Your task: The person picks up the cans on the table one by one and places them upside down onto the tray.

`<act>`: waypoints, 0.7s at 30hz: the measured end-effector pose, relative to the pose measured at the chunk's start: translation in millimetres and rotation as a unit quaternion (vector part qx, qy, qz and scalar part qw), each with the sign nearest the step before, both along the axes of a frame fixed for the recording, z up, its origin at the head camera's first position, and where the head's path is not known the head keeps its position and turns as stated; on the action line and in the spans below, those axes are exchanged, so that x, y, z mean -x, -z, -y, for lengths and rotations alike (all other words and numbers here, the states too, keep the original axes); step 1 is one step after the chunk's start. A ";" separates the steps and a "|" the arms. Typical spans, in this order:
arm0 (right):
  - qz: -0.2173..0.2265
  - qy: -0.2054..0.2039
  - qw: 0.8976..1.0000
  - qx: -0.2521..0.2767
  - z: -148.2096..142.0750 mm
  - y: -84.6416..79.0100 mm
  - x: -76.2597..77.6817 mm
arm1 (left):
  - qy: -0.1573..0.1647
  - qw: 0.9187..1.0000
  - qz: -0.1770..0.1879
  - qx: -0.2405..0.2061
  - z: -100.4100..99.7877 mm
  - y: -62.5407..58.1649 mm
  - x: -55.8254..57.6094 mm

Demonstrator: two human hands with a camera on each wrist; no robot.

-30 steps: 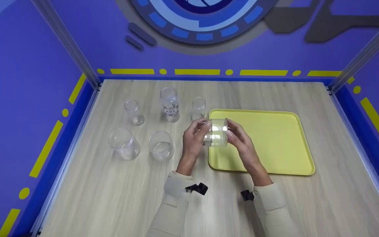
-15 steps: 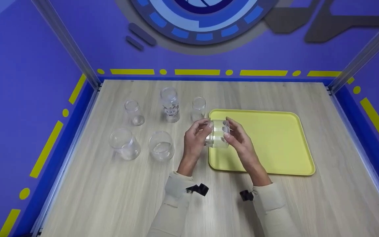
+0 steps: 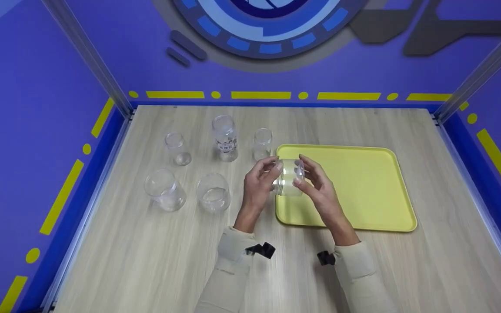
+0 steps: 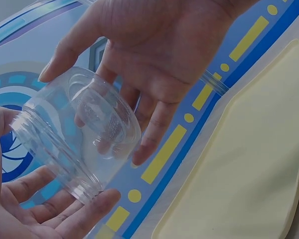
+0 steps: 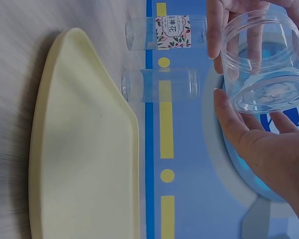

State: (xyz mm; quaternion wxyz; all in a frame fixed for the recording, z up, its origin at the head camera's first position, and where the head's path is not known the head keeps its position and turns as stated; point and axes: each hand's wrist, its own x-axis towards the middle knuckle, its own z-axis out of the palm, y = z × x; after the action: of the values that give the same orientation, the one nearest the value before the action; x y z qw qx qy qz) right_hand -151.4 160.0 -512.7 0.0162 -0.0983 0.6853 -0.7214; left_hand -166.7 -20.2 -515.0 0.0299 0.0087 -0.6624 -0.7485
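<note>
A clear, wide-mouthed plastic jar [image 3: 290,177] lies sideways in the air between both hands, over the left part of the yellow tray [image 3: 363,187]. My left hand [image 3: 257,182] holds it at the threaded mouth, thumb on the near side and fingers around the rim. Around the base end, my right hand [image 3: 322,189] grips with thumb and fingers on opposite sides. The left wrist view shows the jar's screw thread [image 4: 60,159] beside the left fingers; no lid is on it. In the right wrist view the round base [image 5: 274,94] faces the right palm.
Left of the tray stand several clear containers: a tall labelled one [image 3: 225,139], a slim one [image 3: 262,143] close to the tray corner, another slim one [image 3: 178,150], and two wide jars, one [image 3: 165,191] left of the other [image 3: 213,193]. Blue panels [image 3: 276,78] border the table.
The jar has shifted slightly right and turned a little, its base showing more. My right thumb has slid inward along the jar's side. The containers and tray have stayed put.
</note>
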 end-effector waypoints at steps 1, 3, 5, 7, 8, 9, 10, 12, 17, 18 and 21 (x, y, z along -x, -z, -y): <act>-0.001 0.001 1.000 -0.001 0.1 -0.3 -0.1 | 0.002 1.000 -0.001 0.000 -0.2 -0.2 -0.1; -0.003 0.004 1.000 -0.004 0.1 -0.3 -0.2 | 0.003 1.000 -0.002 0.000 -0.3 -0.7 -0.2; -0.005 0.006 1.000 -0.005 -0.2 0.0 -0.1 | 0.005 1.000 -0.002 0.002 -0.5 -1.5 -0.5; -0.007 0.008 1.000 -0.006 -0.6 0.5 0.0 | 0.006 1.000 -0.003 0.003 -0.3 -1.6 -0.4; -0.008 0.008 1.000 -0.008 -0.9 0.8 0.0 | 0.006 1.000 -0.003 0.004 -0.1 -1.7 -0.6; -0.010 0.009 1.000 -0.010 -1.2 1.0 0.0 | 0.007 1.000 -0.004 0.004 0.0 -1.7 -0.6; -0.012 0.010 1.000 -0.012 -1.6 1.1 0.0 | 0.009 1.000 -0.005 0.003 0.2 -1.8 -0.7; -0.015 0.011 1.000 -0.018 -2.4 1.5 0.0 | 0.011 1.000 -0.008 0.006 0.7 -2.0 -0.9; -0.019 0.011 0.999 -0.033 -4.3 1.7 0.2 | 0.013 0.999 -0.024 0.033 2.2 -1.7 -0.6; -0.020 0.011 0.999 -0.033 -4.5 1.6 0.2 | 0.013 0.999 -0.027 0.041 2.4 -1.5 -0.4; -0.021 0.010 0.999 -0.031 -5.2 0.6 0.4 | 0.015 0.997 -0.040 0.060 3.5 -0.7 0.2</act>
State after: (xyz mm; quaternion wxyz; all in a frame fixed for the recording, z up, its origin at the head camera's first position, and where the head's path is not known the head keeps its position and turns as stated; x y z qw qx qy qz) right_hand -151.8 165.2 -513.2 -0.0025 -0.1060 0.7085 -0.6977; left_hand -166.9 -23.6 -514.3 0.0456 -0.0332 -0.7043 -0.7077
